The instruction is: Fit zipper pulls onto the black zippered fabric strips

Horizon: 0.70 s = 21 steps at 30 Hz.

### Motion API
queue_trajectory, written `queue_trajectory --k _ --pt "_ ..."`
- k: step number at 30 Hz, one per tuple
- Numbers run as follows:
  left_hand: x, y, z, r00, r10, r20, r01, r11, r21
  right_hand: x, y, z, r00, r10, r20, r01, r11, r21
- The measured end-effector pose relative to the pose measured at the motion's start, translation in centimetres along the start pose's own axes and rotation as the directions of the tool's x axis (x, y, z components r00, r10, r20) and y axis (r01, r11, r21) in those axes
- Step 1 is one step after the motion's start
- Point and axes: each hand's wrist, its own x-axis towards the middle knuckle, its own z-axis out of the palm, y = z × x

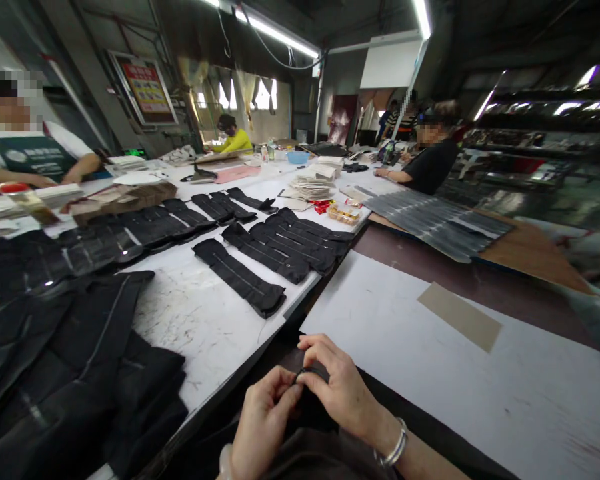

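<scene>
My left hand [266,412] and my right hand [341,385] meet in front of my body, near the table edge. Both are closed in a pinch, fingertips almost touching. Between them is a small strip of black cloth [309,370], mostly covered by the fingers. More dark material lies below my hands, too dim to tell apart from my clothes. The nearest finished-looking piece is a long black cloth panel with a line down its middle [239,279], lying flat on the white table [215,347].
A large heap of black cloth [80,373] fills the near left. Rows of black panels [295,243] run across the table. On the right, a white sheet [460,387] bears a beige card [460,316]. Beyond are grey panels [425,217], paper stacks [313,187] and several people.
</scene>
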Motion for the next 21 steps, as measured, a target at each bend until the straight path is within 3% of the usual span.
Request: queue_trajectory --k 6,14,17,21 --pt "0.4 1.0 -0.7 0.997 -0.056 -0.057 0.048 0.990 -0.133 -0.8 0.7 0.6 0.939 -0.288 -0.186 0.253 0.948 -0.192" --pt "0.3 1.1 -0.8 0.993 -0.078 -0.090 0.061 0.982 -0.177 -1.3 1.4 0.8 0.840 -0.542 -0.029 0.470 0.755 -0.458" --pt "0.3 0.9 -0.8 0.993 -0.070 -0.093 0.053 0.982 -0.181 -1.1 1.8 1.1 0.825 -0.566 -0.009 0.500 0.735 -0.458" --pt "0.4 0.9 -0.9 0.994 -0.027 -0.105 0.010 0.987 -0.159 -0.5 1.5 1.4 0.882 -0.471 -0.028 0.433 0.831 -0.349"
